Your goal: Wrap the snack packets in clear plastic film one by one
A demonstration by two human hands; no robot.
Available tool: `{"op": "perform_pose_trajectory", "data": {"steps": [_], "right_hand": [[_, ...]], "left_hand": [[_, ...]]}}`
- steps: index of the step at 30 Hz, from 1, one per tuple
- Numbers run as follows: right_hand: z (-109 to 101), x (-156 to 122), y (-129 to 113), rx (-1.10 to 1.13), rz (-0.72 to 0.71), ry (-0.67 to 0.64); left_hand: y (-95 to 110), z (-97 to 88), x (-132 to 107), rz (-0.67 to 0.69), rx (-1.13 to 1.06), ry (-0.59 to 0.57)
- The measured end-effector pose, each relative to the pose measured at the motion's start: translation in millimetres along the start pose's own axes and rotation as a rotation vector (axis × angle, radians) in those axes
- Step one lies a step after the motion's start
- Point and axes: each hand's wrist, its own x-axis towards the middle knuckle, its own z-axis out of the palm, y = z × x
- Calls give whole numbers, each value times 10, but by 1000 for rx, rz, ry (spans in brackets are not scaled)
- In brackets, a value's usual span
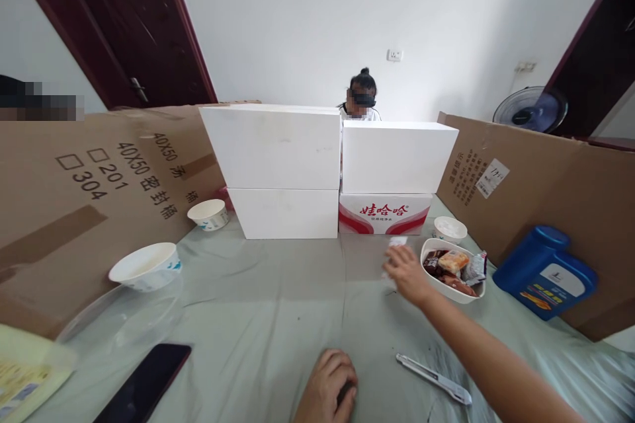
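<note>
My right hand (407,272) reaches forward over the pale green cloth (268,304), its fingers closed on a small white packet (397,242) just left of a white bowl of wrapped snacks (453,269). My left hand (330,388) rests on the cloth at the near edge, fingers curled under; what they hold, if anything, is hidden. A silver utility knife (432,378) lies between my two arms.
White foam boxes (282,152) and a red-printed carton (384,213) form a wall at the back, a person behind them. Cardboard sheets (74,192) stand at both sides. Paper bowls (147,266), a blue jug (546,271), a phone (146,383) and a clear lid (119,317) lie about.
</note>
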Motion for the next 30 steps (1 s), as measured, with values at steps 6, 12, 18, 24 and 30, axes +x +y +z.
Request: {"op": "perform_pose_trajectory", "data": {"steps": [6, 12, 18, 24, 30], "right_hand": [[-103, -472, 961, -101, 258, 102], [133, -844, 745, -142, 363, 223], [218, -1274, 611, -235, 474, 177], [312, -1260, 1286, -136, 753, 40], [409, -954, 1619, -53, 782, 158]], "left_hand": [[-11, 8, -1, 8, 18, -5], [-74, 30, -38, 27, 48, -4], [-220, 120, -79, 50, 96, -40], [-278, 134, -90, 27, 78, -25], [-304, 322, -132, -8, 29, -12]]}}
